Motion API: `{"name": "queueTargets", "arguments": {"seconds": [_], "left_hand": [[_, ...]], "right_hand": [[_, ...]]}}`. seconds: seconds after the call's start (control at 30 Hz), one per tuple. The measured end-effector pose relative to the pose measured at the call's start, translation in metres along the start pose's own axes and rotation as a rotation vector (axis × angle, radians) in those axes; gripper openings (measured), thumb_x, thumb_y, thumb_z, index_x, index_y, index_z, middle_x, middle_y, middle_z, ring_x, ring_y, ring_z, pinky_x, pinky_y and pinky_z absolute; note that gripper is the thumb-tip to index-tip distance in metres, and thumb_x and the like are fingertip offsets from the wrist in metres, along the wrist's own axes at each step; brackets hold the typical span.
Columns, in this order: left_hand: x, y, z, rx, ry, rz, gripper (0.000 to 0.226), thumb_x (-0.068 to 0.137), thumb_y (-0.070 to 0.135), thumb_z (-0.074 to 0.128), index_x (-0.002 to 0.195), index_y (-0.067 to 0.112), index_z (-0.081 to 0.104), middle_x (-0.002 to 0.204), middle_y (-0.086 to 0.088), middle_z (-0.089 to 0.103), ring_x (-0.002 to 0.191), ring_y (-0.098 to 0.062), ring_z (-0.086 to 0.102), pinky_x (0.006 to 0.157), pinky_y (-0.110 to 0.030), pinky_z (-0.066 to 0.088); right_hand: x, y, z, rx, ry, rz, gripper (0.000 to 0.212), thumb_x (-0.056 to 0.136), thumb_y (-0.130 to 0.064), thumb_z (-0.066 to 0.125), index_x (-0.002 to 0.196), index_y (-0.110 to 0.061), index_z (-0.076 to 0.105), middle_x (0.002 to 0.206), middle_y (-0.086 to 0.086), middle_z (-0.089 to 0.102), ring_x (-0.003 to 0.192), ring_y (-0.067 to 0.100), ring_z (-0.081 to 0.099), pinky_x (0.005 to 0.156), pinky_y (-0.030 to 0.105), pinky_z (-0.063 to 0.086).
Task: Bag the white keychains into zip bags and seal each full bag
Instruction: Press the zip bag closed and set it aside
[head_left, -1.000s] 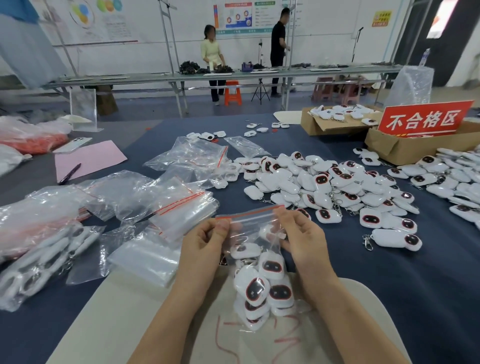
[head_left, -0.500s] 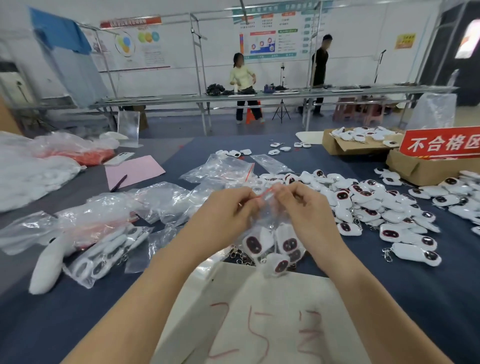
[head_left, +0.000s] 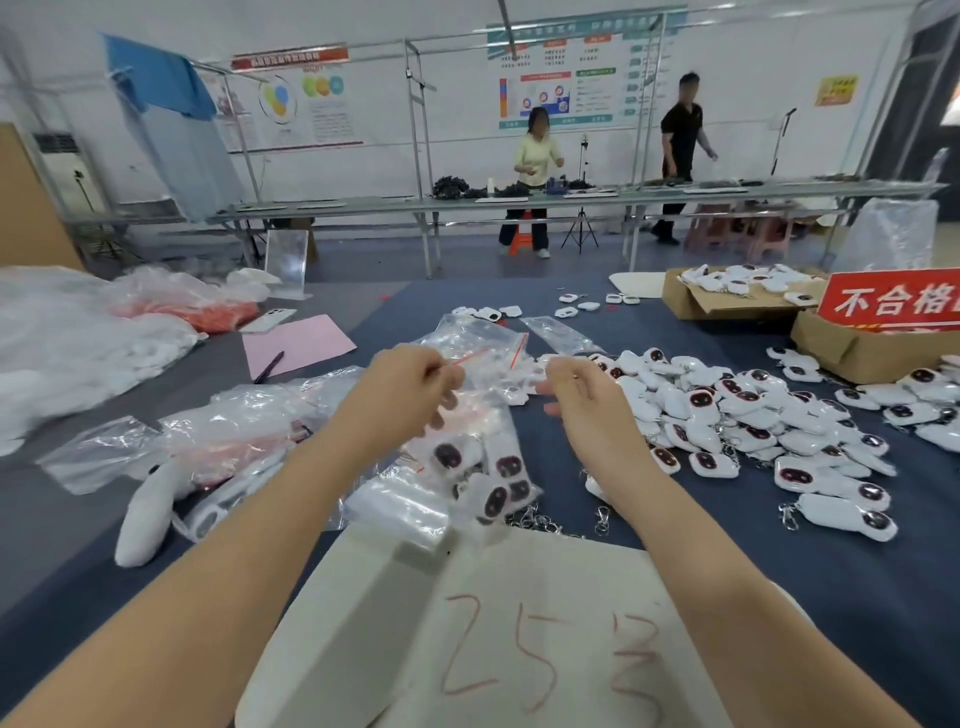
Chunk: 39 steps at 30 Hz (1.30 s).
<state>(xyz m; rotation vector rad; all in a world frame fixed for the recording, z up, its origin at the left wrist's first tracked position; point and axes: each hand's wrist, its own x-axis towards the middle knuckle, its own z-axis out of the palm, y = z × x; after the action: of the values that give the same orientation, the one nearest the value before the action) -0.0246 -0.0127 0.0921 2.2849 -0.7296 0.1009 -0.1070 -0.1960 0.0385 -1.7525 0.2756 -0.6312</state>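
- Zip bags (head_left: 244, 421), clear with red zip strips, lie in a loose heap on the dark blue cloth (head_left: 779, 571) at my far left. A pink sheet (head_left: 296, 345) lies just behind them. None of this has shifted since half a second ago.
- My left hand (head_left: 410, 389) is raised over the table with its fingers curled tight. They pinch the red-striped top edge of the full bag (head_left: 483, 467). Half a second ago this hand met the other at that edge; now it holds the bag alone.
- The full bag hangs down and to the right from that pinch, between my two forearms, with several keychains bunched in its lower end. That end is over the far edge of the white board (head_left: 519, 623), which has red figures written on it. I cannot tell whether the bag touches the board. The bag is blurred, so I cannot tell whether the zip is closed.
- My right hand (head_left: 587, 395) has come off the bag and now sits apart from the left hand. Its fingers are loosely curled, and I see nothing held in them.
- The loose white keychains (head_left: 727, 415) are still heaped on the cloth just right of that hand.
- A cardboard box (head_left: 727, 304) holding more of them and a red sign (head_left: 893, 301) are at the far right.
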Motion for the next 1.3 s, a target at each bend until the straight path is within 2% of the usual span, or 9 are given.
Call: {"name": "queueTargets", "arguments": {"seconds": [0.23,0.37,0.47,0.57,0.63,0.77,0.93,1.1,1.3], "left_hand": [[0.017,-0.062,-0.026,-0.295,0.445,-0.306,0.041,0.106,0.031,0.048,0.079,0.007,0.066,0.088,-0.015,0.074,0.073,-0.028,0.073,0.075,-0.045,0.061],[0.007,-0.108,-0.02,-0.641,0.547,-0.749,0.031,0.106,0.025,0.048,0.104,-0.002,0.062,0.096,-0.018,0.066,0.081,-0.03,0.066,0.077,-0.043,0.059],[-0.007,-0.125,-0.009,-0.788,0.591,-0.902,0.035,0.1,0.007,0.045,0.133,-0.004,0.05,0.101,-0.019,0.062,0.073,-0.027,0.06,0.068,-0.036,0.051],[-0.013,-0.123,-0.008,-0.582,0.722,-0.959,0.053,0.101,0.018,0.043,0.149,-0.001,0.031,0.146,-0.022,0.045,0.124,-0.036,0.051,0.1,-0.043,0.041],[-0.017,-0.112,-0.006,-0.39,0.786,-0.922,0.058,0.1,0.02,0.045,0.152,0.002,0.027,0.158,-0.023,0.025,0.143,-0.04,0.03,0.112,-0.047,0.029],[-0.021,-0.079,0.019,-0.225,0.852,-0.501,0.052,0.095,0.006,0.047,0.146,0.003,0.037,0.153,-0.023,0.025,0.136,-0.04,0.032,0.109,-0.049,0.032],[-0.015,-0.038,0.077,-0.126,0.574,-0.103,0.038,0.098,0.007,0.048,0.135,0.012,0.046,0.144,-0.012,0.033,0.115,-0.024,0.049,0.096,-0.034,0.04],[0.003,-0.035,0.136,0.18,0.099,-0.085,0.041,0.1,0.017,0.05,0.14,0.009,0.048,0.142,-0.017,0.04,0.128,-0.035,0.044,0.106,-0.042,0.038],[0.035,-0.067,0.139,0.53,0.136,-0.218,0.04,0.102,0.008,0.042,0.142,0.007,0.046,0.148,-0.018,0.043,0.133,-0.039,0.041,0.108,-0.047,0.033]], "right_hand": [[-0.01,0.038,-0.014,-0.2,-0.027,0.191,0.029,0.1,-0.03,0.049,0.129,-0.028,0.051,0.092,-0.019,0.058,0.066,0.002,0.053,0.049,0.012,0.04],[-0.02,0.055,-0.02,-0.397,-0.037,0.245,0.038,0.101,-0.025,0.048,0.138,-0.02,0.048,0.12,-0.002,0.061,0.103,0.017,0.06,0.083,0.031,0.048],[-0.027,0.067,-0.025,-0.749,-0.062,0.223,0.042,0.102,-0.026,0.046,0.143,-0.02,0.045,0.144,0.007,0.048,0.131,0.029,0.044,0.108,0.042,0.039],[-0.031,0.077,-0.03,-1.001,-0.149,0.184,0.042,0.104,-0.029,0.045,0.145,-0.023,0.042,0.145,0.007,0.044,0.132,0.028,0.042,0.104,0.038,0.038],[-0.032,0.08,-0.031,-1.062,-0.168,0.134,0.04,0.105,-0.026,0.044,0.145,-0.023,0.042,0.143,0.007,0.045,0.128,0.027,0.043,0.1,0.035,0.04],[-0.033,0.082,-0.03,-1.059,-0.187,0.03,0.037,0.106,-0.021,0.041,0.143,-0.021,0.042,0.134,0.008,0.049,0.12,0.025,0.045,0.099,0.03,0.035],[-0.039,0.09,-0.04,-0.787,-0.13,0.028,0.035,0.105,-0.024,0.047,0.14,-0.021,0.051,0.13,0.007,0.054,0.123,0.026,0.044,0.1,0.031,0.034],[-0.039,0.1,-0.046,-0.701,-0.055,-0.003,0.035,0.103,-0.017,0.05,0.137,-0.019,0.055,0.132,0.007,0.056,0.124,0.025,0.044,0.099,0.028,0.034],[-0.04,0.106,-0.045,-0.712,0.034,-0.05,0.037,0.101,-0.011,0.048,0.136,-0.016,0.058,0.137,0.005,0.054,0.124,0.025,0.042,0.105,0.034,0.037]]}}
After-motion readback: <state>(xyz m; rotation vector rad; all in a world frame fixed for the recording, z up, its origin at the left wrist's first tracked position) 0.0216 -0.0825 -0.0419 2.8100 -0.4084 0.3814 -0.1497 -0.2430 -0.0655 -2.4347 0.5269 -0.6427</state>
